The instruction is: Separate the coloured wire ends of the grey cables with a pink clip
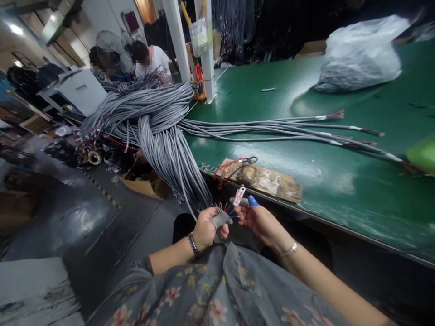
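My left hand [205, 230] is closed around the end of a grey cable [220, 220], close in front of my lap. Thin coloured wires [222, 207], red, green, orange and blue among them, fan out from that end. Just right of them, my right hand [260, 222] has its fingers bent together, a blue cover on the thumb. A small pinkish-white strip [239, 195] with a hole in its end sticks up from these fingers. Its lower end is hidden, so its kind is unclear. The right fingertips are close to the wires; whether they touch is unclear.
A large heap of grey cables [163, 113] hangs over the green table [272, 97]. Several cable ends lie across it. A worn wooden board [268, 181] sits at the near edge, a plastic bag [360, 54] farther back. A co-worker [158, 59] is behind the heap.
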`<state>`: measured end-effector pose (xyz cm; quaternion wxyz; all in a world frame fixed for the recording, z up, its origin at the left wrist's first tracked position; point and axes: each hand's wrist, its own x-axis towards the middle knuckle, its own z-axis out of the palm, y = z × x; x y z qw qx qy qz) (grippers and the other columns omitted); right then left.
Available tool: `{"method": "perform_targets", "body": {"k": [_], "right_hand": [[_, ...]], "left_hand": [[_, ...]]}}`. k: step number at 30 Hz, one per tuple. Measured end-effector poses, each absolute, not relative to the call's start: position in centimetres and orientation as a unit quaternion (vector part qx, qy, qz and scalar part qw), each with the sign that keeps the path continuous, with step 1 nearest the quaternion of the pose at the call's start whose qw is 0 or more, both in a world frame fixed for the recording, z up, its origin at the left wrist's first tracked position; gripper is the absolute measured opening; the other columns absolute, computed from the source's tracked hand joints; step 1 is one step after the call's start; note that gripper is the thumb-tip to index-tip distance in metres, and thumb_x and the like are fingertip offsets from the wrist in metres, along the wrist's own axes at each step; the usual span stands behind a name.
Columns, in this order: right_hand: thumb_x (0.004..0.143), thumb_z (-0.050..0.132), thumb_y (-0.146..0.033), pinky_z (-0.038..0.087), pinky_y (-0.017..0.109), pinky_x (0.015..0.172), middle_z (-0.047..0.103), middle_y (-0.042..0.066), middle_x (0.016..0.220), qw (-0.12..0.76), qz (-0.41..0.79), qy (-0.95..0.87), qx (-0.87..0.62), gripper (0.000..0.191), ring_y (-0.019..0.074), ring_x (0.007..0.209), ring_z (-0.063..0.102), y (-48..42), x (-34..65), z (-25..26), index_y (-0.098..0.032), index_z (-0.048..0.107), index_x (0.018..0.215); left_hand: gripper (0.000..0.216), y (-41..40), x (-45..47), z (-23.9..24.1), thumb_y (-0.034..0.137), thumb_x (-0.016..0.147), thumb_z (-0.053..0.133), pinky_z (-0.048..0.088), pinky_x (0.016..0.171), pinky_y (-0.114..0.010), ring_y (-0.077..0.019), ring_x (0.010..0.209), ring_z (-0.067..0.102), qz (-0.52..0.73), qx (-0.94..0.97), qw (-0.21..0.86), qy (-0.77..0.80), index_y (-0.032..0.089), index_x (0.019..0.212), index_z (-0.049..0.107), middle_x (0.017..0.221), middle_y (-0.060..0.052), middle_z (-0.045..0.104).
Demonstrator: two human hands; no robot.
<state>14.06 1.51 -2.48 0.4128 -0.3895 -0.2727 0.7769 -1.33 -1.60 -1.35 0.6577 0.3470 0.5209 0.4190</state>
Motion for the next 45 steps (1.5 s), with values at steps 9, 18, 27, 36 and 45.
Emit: {"method": "perform_targets", "body": {"k": [9, 18, 27, 36, 45], "right_hand": [[0.062, 0.067, -0.068, 0.034, 0.026, 0.050, 0.048, -0.004, 0.052, 0.494, 0.638, -0.384, -0.448, 0.050, 0.0103, 0.049, 0.037, 2.6, 12.9, -0.8, -0.019, 0.057, 0.061], [0.054, 0.070, -0.072, 0.038, 0.027, 0.050, 0.058, 0.001, 0.060, 0.479, 0.749, -0.258, -0.377, 0.055, 0.0136, 0.052, 0.047, 3.2, 12.1, -1.6, -0.020, 0.065, 0.070], [0.065, 0.068, -0.065, 0.041, 0.027, 0.052, 0.059, 0.000, 0.062, 0.482, 0.759, -0.231, -0.372, 0.045, 0.0142, 0.053, 0.049, 3.2, 12.0, -1.6, -0.021, 0.065, 0.070], [0.069, 0.064, -0.063, 0.041, 0.026, 0.051, 0.061, 0.001, 0.068, 0.448, 0.790, -0.225, -0.353, 0.042, 0.0124, 0.052, 0.048, 2.9, 12.7, -1.1, -0.021, 0.065, 0.074], [0.062, 0.067, -0.069, 0.040, 0.027, 0.054, 0.056, -0.001, 0.056, 0.531, 0.664, -0.315, -0.421, 0.049, 0.0127, 0.053, 0.045, 2.5, 12.5, -1.6, -0.021, 0.063, 0.061]], "left_hand": [[0.049, -0.8, -0.2, 0.6, 0.059, 0.052, 0.075, 0.034, 0.035, -0.022, -0.0075, 0.029, 0.040, 0.425, 0.327, 0.703, 0.467, 0.015, 0.060, 0.055, 0.038, 0.003, 0.050], [0.049, -0.5, 0.2, 0.3, 0.058, 0.049, 0.075, 0.034, 0.036, -0.022, -0.0067, 0.029, 0.040, 0.410, 0.317, 0.706, 0.482, 0.016, 0.058, 0.052, 0.037, 0.003, 0.050], [0.045, -0.5, 0.2, -0.1, 0.054, 0.049, 0.075, 0.030, 0.034, -0.020, -0.0070, 0.029, 0.041, 0.400, 0.319, 0.700, 0.498, 0.016, 0.057, 0.052, 0.038, 0.002, 0.051], [0.047, -1.6, -0.3, -0.2, 0.058, 0.054, 0.073, 0.029, 0.035, -0.020, -0.0075, 0.032, 0.044, 0.415, 0.341, 0.676, 0.505, 0.014, 0.060, 0.057, 0.040, 0.001, 0.054], [0.045, -1.3, 0.4, -0.3, 0.058, 0.060, 0.070, 0.030, 0.036, -0.021, -0.0077, 0.033, 0.044, 0.444, 0.340, 0.652, 0.513, 0.015, 0.062, 0.056, 0.043, 0.001, 0.055]]}}
